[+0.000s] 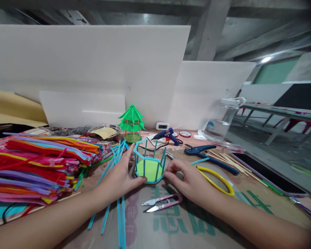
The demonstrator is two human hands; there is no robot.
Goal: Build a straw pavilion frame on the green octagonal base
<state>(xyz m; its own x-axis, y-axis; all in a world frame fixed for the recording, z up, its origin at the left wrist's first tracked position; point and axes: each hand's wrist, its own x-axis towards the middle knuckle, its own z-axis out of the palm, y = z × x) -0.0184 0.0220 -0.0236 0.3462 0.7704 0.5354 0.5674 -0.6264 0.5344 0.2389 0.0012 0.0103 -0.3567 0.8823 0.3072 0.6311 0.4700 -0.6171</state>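
A small pavilion frame [149, 170] made of blue pipe cleaners stands on the table before me. It has a round light-green base, upright posts and a blue rim strip running along part of the top. My left hand [126, 169] curves about its left side, thumb at the front edge of the base and forefinger reaching up behind. At the right edge, my right hand [177, 173] pinches the bottom of the frame near a post; the exact contact is hidden by the fingers. Pink thread snips [168, 201] lie just in front, blades spread.
Loose blue pipe cleaners [121, 218] lie under my left arm, beside colourful bundles [38, 162]. Behind are a green pagoda model [132, 121] and a glue gun [168, 135]. Rightward lie blue pliers [212, 156], a yellow ring [217, 180], wooden sticks, a phone [266, 173] and a bottle [220, 121].
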